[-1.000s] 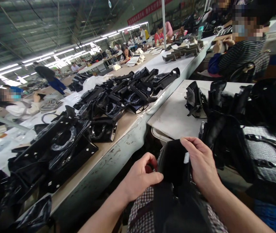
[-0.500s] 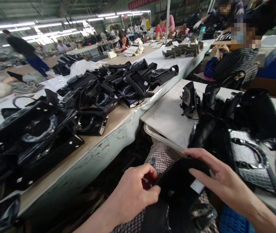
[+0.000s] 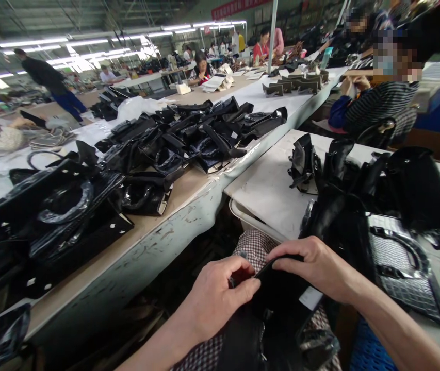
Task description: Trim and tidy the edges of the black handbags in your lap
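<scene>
Closest, low over the lap: a black bag piece (image 3: 281, 293), soft and shiny, gripped from 2 sides. On its left edge, the left hand (image 3: 215, 296), fingers (image 3: 239, 265) curled tight, thumb pressed on the first finger, pinching the edge. Something small and red tucked in that fist, maybe a tool, too hidden to tell. On the top edge, the right hand (image 3: 312, 268), fingers pressed together and bent down over the rim, pinching it too. Just under the right hand, a white tag (image 3: 310, 297) stuck on the black bag piece. Below all this, checked cloth (image 3: 256, 245) over the knees. Low down by the right arm, a blue crate (image 3: 370, 353).

A little farther, to the right: a white table (image 3: 270, 190), with a grey checked bag (image 3: 397, 263) and a heap of black bags (image 3: 409, 180) on top. To the left: a long table (image 3: 165, 232), worn and scratched at the edge, running far back. Near its front end, a big black bag (image 3: 65, 216) lying flat, round handle up. Farther along, a pile of black straps and bag parts (image 3: 196, 139), all mixed up.

Farther back on the right, a person in a striped top (image 3: 378, 100), seated by the long table. Far off, more people at more tables, under long rows of lights (image 3: 30, 41).
</scene>
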### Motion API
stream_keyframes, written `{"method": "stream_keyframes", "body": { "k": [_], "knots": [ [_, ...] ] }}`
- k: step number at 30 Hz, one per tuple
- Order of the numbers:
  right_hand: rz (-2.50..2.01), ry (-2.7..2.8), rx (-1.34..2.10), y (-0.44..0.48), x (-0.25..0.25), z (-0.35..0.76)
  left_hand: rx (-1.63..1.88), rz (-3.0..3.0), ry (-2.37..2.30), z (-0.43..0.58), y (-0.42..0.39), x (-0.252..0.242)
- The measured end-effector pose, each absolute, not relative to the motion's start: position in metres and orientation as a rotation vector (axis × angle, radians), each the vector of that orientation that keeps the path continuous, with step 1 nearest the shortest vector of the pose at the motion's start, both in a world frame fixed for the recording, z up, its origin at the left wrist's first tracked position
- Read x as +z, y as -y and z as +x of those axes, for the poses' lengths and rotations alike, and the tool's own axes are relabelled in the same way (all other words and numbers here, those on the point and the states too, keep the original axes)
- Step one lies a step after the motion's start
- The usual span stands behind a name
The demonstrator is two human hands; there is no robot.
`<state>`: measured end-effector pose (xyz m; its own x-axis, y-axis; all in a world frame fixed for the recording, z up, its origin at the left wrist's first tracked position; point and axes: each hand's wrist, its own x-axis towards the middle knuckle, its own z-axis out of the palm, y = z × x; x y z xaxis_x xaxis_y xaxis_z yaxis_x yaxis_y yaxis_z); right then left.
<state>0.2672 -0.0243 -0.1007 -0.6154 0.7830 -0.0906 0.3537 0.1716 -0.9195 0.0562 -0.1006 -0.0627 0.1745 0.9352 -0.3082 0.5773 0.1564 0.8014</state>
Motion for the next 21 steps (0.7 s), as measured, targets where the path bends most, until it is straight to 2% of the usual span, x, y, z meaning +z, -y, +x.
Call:
{"method": "stream_keyframes", "body": {
  "k": [8,11,16,21],
  "knots": [
    [-1.07,2.363,1.11,0.024,-0.103,0.27,0.481,1.92,-1.42,0.066,0.086,-0.072],
    [-1.072,2.475,1.083,0.021,-0.099,0.275,0.503,1.961,-1.323,0.07,0.08,-0.07],
    [-1.099,2.218,1.253,0.032,-0.098,0.313,0.694,1.503,-1.136,0.05,0.06,-0.071],
    [-1.406,1.812,1.144,0.058,-0.1,0.364,0.879,1.331,-1.433,0.008,0.034,-0.09]
  ]
}}
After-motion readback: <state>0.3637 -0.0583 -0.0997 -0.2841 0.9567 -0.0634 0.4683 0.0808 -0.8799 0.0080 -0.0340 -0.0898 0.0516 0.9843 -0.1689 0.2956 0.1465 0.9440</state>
